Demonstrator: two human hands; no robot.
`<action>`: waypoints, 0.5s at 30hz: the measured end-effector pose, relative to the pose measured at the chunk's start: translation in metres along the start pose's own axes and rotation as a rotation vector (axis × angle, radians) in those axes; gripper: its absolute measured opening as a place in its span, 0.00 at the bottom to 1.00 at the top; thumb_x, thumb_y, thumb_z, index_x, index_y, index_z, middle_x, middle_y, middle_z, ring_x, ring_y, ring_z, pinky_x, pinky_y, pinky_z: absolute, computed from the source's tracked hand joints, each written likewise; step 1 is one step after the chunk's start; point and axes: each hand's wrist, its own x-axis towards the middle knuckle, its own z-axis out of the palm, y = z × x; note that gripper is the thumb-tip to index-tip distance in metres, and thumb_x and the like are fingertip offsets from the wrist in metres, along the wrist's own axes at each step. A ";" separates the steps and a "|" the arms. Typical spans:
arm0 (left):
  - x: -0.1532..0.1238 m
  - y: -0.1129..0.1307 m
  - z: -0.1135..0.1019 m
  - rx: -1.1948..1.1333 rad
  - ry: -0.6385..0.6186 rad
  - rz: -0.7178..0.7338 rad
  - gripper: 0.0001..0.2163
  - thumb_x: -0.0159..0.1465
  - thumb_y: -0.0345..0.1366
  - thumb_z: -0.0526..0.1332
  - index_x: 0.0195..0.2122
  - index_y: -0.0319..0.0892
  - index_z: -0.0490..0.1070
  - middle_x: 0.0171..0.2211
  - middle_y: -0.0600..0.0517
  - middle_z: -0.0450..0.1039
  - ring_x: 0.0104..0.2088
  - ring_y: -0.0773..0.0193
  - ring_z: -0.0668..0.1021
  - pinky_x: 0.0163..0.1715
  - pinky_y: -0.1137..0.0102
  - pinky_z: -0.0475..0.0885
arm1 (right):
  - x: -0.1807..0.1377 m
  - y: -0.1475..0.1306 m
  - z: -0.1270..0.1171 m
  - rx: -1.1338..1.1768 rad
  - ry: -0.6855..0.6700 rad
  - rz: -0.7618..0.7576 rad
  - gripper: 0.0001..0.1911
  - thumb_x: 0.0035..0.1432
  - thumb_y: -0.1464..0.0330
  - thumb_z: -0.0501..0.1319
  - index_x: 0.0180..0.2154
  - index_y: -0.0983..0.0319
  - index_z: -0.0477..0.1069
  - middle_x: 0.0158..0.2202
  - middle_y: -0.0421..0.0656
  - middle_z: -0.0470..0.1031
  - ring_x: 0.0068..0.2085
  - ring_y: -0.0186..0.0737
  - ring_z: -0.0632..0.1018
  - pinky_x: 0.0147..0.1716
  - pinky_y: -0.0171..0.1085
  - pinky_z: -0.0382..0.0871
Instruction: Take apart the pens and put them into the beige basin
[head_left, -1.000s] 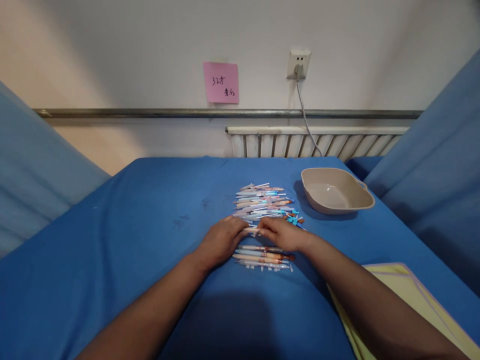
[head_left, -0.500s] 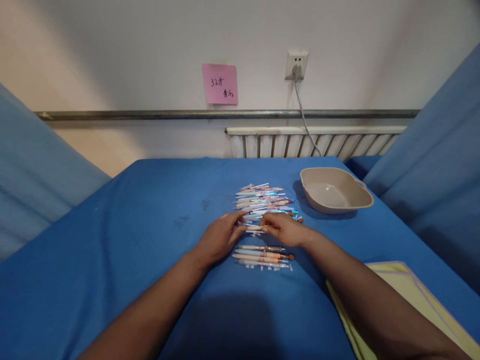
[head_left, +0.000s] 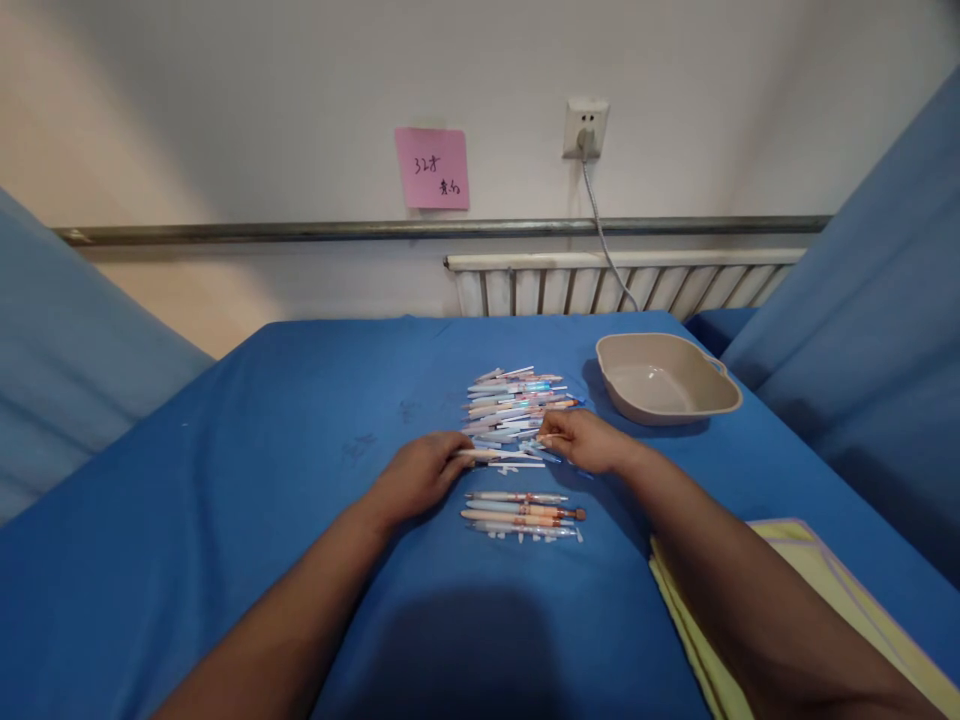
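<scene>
My left hand (head_left: 421, 478) is closed around the left end of a pale pen (head_left: 499, 455) at the near edge of a spread of pens. My right hand (head_left: 586, 440) has its thumb and fingers pinched together over the right ends of the pens; a thin light piece shows at the fingertips, too small to name. Beyond the hands lie several pens (head_left: 517, 388) in white, blue and peach, mixed with thin white sticks. Nearer to me, a row of several pens (head_left: 521, 508) lies side by side, with small white pieces (head_left: 547, 538) along its near edge.
A beige plastic basin (head_left: 667, 380) stands at the back right of the blue-covered table (head_left: 262, 450). A folded yellow cloth (head_left: 810, 570) lies under my right forearm. Blue curtains (head_left: 862, 270) hang at both sides. A radiator (head_left: 622, 280) runs along the wall behind.
My hands have moved apart: the left slightly left, the right a little right and away from me. The pale pen now shows more fully between them. The view has shifted slightly.
</scene>
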 end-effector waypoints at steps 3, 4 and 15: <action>0.000 0.007 0.008 0.002 -0.021 -0.010 0.15 0.67 0.44 0.47 0.43 0.44 0.70 0.36 0.49 0.75 0.35 0.60 0.75 0.34 0.70 0.66 | 0.000 -0.008 0.003 0.107 0.020 0.037 0.05 0.60 0.68 0.55 0.33 0.62 0.66 0.25 0.38 0.69 0.27 0.33 0.68 0.27 0.31 0.59; 0.001 0.011 0.012 0.010 -0.031 -0.002 0.15 0.67 0.44 0.47 0.44 0.44 0.69 0.36 0.49 0.75 0.36 0.60 0.75 0.34 0.70 0.67 | 0.000 -0.013 0.007 0.189 -0.005 0.035 0.05 0.61 0.68 0.54 0.34 0.62 0.65 0.25 0.38 0.70 0.26 0.33 0.69 0.27 0.31 0.60; -0.002 -0.007 -0.001 0.143 -0.062 0.023 0.10 0.65 0.39 0.52 0.37 0.43 0.72 0.35 0.48 0.74 0.36 0.60 0.74 0.37 0.68 0.65 | 0.004 -0.014 0.035 0.137 -0.064 0.073 0.04 0.60 0.70 0.54 0.34 0.61 0.66 0.27 0.39 0.76 0.30 0.34 0.75 0.29 0.31 0.61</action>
